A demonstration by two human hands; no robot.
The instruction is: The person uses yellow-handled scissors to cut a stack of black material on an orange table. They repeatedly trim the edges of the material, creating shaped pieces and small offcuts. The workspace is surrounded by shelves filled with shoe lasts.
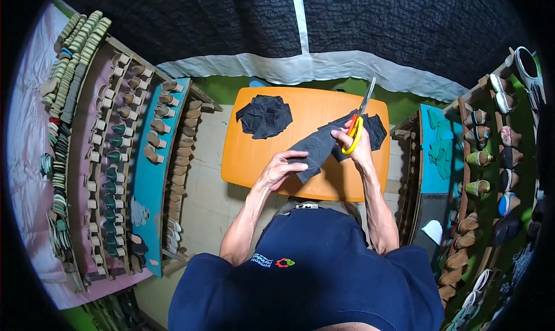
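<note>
My left hand (277,169) grips the lower left end of a dark grey piece of cloth (315,149), with the thumb below and fingers on top. In my right hand (361,149) is a pair of scissors (366,99) with yellow and red-orange handles, its blades pointing up and away. The fingertips of that hand also touch the upper part of the cloth. Whether the blades are fully closed is hard to see. Beyond my right hand lies a heap of dark cloth pieces (377,133), partly hidden by hand and scissors. A second dark cloth heap (263,117) lies at the table's far left.
The orange table (231,163) has rounded corners and stands right in front of me. Shelves (118,140) with rows of shoes and shoe lasts rise on the left. More shoes (478,157) and a blue board with green scraps (440,152) are at right. A dark patterned curtain (231,19) hangs behind.
</note>
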